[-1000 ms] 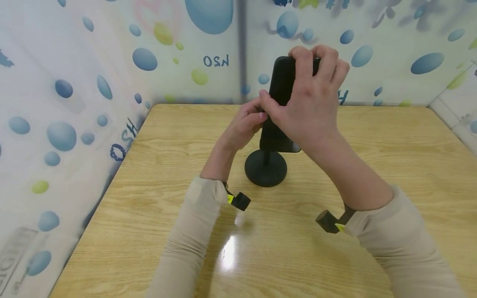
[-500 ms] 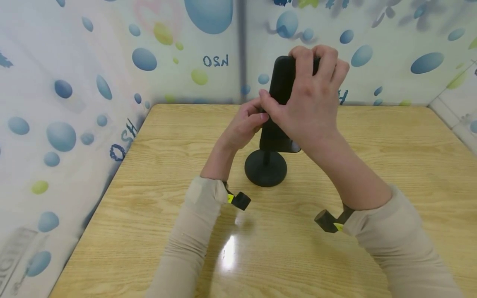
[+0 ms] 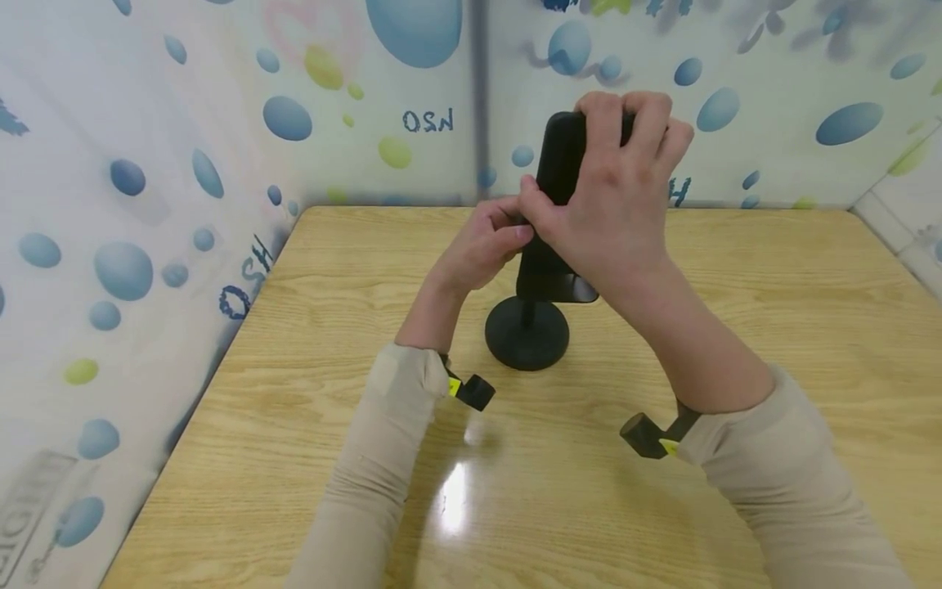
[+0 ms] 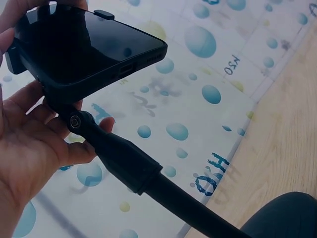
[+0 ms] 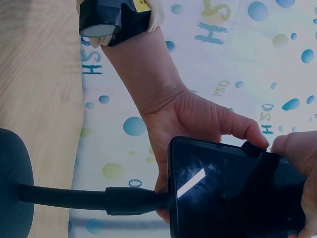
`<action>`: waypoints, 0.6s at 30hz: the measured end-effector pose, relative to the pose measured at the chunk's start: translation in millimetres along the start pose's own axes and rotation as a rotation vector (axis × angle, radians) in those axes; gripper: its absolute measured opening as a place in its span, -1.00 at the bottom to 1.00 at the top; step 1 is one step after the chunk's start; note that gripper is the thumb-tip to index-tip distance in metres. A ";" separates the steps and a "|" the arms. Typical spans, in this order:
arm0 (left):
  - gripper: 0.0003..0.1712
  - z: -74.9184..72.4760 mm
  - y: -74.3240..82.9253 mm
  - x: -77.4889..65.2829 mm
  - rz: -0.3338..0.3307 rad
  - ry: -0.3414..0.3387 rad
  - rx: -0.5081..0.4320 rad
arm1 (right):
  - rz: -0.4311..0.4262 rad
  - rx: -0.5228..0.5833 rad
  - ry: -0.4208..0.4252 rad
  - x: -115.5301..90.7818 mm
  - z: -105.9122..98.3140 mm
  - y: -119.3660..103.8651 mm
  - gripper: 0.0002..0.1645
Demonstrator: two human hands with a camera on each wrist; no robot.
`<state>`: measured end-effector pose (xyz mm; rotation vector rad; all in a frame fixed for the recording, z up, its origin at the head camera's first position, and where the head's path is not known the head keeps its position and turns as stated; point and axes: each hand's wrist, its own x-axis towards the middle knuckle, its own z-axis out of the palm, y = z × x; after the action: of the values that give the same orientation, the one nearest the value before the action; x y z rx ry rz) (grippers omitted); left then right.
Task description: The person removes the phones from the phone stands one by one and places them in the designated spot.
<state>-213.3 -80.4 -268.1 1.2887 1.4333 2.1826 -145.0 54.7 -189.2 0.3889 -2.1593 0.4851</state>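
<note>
A black smartphone (image 3: 561,155) with a dark screen sits in the clamp (image 4: 104,14) of a black phone stand (image 3: 527,335). The phone leans back, its long side running up and down in the head view. My left hand (image 3: 474,249) holds the stand's holder from the left, thumb at the phone's left edge and fingers behind it, near the swivel joint (image 4: 75,122). From the right, my right hand (image 3: 621,196) grips the phone across its front. Its fingers curl over the top end and its thumb reaches the left edge, close to the left thumb.
The stand's round base rests on a wooden table (image 3: 331,409), its pole (image 5: 64,195) rising from it. Patterned walls (image 3: 184,123) border the table at the back and left. Each wrist wears a small black camera (image 3: 474,393) on a beige sleeve.
Both hands keep their hold on the phone and stand. The whole head view has shifted very slightly; otherwise hardly anything has moved.
</note>
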 end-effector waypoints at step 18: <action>-0.06 -3.2 4.5 1.1 0.021 0.005 0.266 | -0.003 0.039 0.030 -0.1 2.7 -0.1 -0.42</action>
<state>-215.2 -84.0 -264.2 1.3867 1.7677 2.0615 -146.8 53.3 -190.7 0.4044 -2.1229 0.5291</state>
